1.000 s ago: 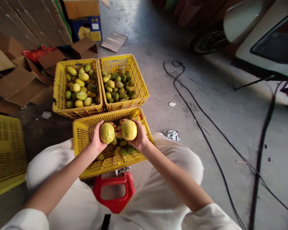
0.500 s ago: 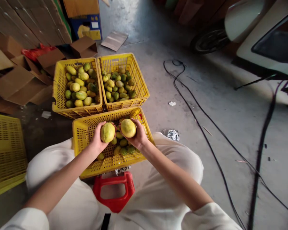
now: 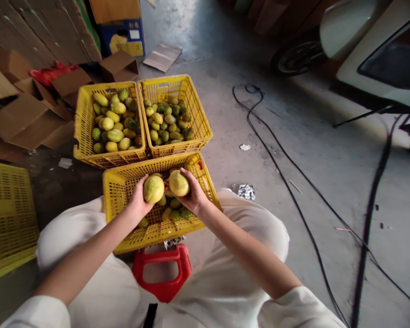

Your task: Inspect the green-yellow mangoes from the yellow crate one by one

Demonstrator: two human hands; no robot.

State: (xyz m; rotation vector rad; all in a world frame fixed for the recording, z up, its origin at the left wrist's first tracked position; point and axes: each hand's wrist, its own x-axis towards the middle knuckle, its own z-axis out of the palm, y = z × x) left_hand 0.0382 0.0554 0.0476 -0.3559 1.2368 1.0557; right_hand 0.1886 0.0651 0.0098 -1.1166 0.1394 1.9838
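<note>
My left hand [image 3: 140,197] is closed around a rounded yellow-green fruit [image 3: 154,189], thumb along its side. A similar, paler fruit [image 3: 179,183] sits in my right hand [image 3: 194,193], whose fingers wrap its far side and underside. Both hands are held close together over the near yellow crate [image 3: 118,193], and a small gap shows between the two fruits. Below them, several green and yellow fruits [image 3: 175,214] lie in the crate's right part, partly hidden by my hands.
Beyond stand two yellow crates of similar fruit, the left crate [image 3: 84,127] and right crate [image 3: 200,120]. A red plastic stool [image 3: 184,269] is between my legs. Opened cardboard boxes [image 3: 20,118] lie left, with another yellow crate [image 3: 10,214]. Black cables [image 3: 294,182] cross the floor; a scooter [image 3: 358,68] stands right.
My right hand has turned its fruit slightly and moved it a little left, nearer the other fruit. My left hand has barely moved.
</note>
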